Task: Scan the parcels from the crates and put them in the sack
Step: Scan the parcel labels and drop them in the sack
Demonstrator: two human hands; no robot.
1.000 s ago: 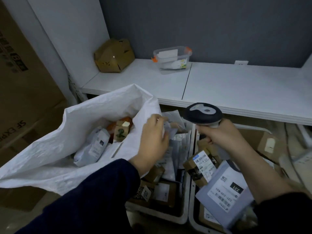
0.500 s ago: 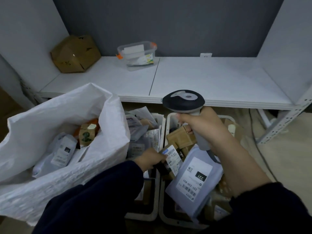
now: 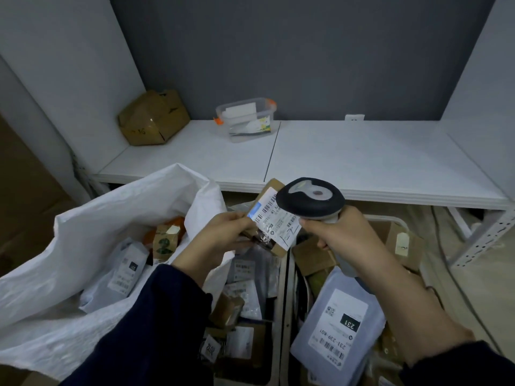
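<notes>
Holding a labelled cardboard parcel (image 3: 274, 218) up just beside a handheld barcode scanner (image 3: 310, 199).
Pinching the parcel's left edge with the left hand (image 3: 223, 232) and gripping the scanner's handle in the right hand (image 3: 342, 232), both above two crates (image 3: 282, 302) packed with boxes and a grey mailer bag (image 3: 340, 324); standing over an open white sack (image 3: 83, 240) at left, facing a white shelf (image 3: 362, 151) bearing a clear plastic container (image 3: 248, 121) and a crumpled cardboard box (image 3: 153, 117).

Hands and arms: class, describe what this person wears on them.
Dark navy long sleeves on both arms. The left sleeve reaches the wrist; the right sleeve stops higher, leaving the forearm bare. The left hand and right hand are ungloved; no ring or watch visible.
</notes>
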